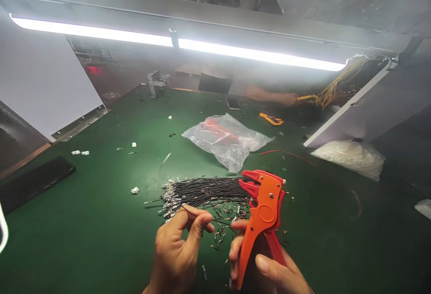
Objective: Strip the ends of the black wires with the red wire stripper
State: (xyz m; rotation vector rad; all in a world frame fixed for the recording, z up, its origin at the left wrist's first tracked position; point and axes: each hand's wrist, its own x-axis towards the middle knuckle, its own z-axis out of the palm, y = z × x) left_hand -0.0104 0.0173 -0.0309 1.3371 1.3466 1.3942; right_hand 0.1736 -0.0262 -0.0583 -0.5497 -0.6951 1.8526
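Between thumb and forefinger, my left hand (pixel 180 244) pinches a thin black wire (pixel 221 223) whose length runs rightward, toward my other hand. My right hand (pixel 269 267) is wrapped round the handles of an orange and red wire stripper (pixel 266 213), held upright with its red jaws at the top pointing left. Behind both hands lies a bundle of black wires (pixel 208 190) with metal terminals at the left ends. Short black cut pieces (pixel 220 235) are scattered on the table between bundle and hands.
On the green table (pixel 101 240) are a clear plastic bag with red contents (pixel 229 139), an orange-yellow tool (pixel 271 119), a phone (pixel 233 103), a dark flat object (pixel 37 182) at left and a white bag (pixel 350 157) at right. Another person's arm (pixel 272 96) reaches in across the far side.
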